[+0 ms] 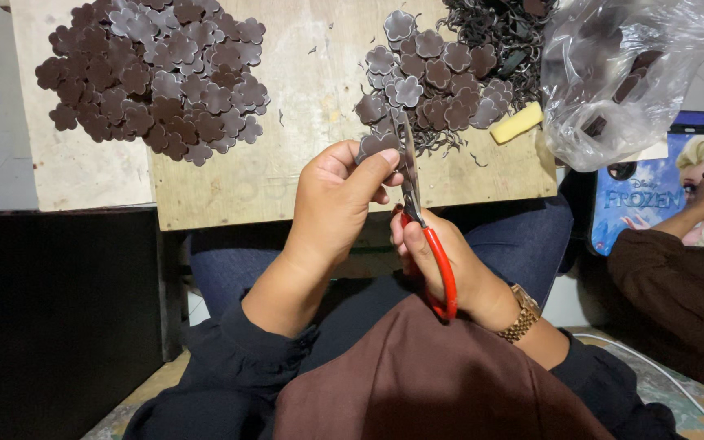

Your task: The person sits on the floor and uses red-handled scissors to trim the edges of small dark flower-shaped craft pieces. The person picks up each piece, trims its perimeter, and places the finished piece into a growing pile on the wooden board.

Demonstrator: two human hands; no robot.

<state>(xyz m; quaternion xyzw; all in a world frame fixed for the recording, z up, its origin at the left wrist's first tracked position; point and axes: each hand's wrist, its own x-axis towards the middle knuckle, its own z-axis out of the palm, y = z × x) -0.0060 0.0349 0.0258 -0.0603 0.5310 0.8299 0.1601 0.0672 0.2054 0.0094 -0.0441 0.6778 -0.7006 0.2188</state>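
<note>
The left hand pinches a brown flower-shaped piece at its fingertips, just left of the blades. The right hand, close below, grips red-handled scissors pointing up against that piece.

On the far left of the wooden worktop lies a big heap of dark brown flower-shaped pieces. Further right is a smaller heap of flower pieces, with thin dark trimmings behind it. A yellow block lies beside a clear plastic bag. At the far right, another person's brown sleeve is near a blue picture box.
</note>
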